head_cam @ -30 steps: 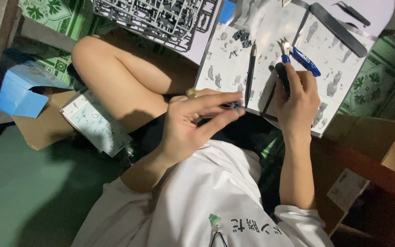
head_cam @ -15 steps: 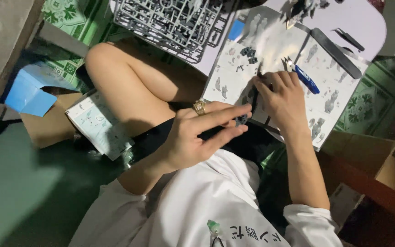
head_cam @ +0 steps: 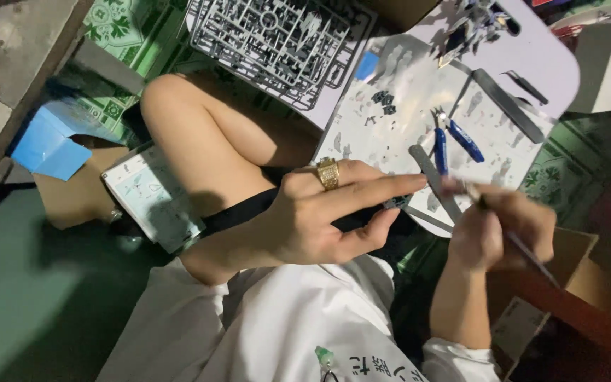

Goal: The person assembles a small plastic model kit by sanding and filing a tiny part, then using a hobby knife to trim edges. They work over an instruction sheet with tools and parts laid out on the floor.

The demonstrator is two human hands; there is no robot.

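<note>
My left hand (head_cam: 319,212), with a gold ring on one finger, pinches a small dark part (head_cam: 396,203) between thumb and forefinger above my lap. My right hand (head_cam: 500,230) is closed around a thin stick-like tool (head_cam: 532,258). The tool's grey front end (head_cam: 429,177) points up-left, close to the small part, and its tail runs back past the wrist. Blue-handled nippers (head_cam: 454,138) lie on the printed instruction sheet (head_cam: 390,117) just beyond both hands.
A white lap tray (head_cam: 553,60) carries the sheet, a dark flat file (head_cam: 507,106) and tweezers (head_cam: 525,85). A grey parts sprue (head_cam: 277,35) lies at its far left. A blue box (head_cam: 47,145), a booklet (head_cam: 153,201) and a cardboard box (head_cam: 571,255) sit around my bent knee (head_cam: 171,106).
My right hand has come off the sheet toward my body, now gripping the thin tool. My left hand keeps the small part and has stretched its forefinger. The view has shifted closer.
</note>
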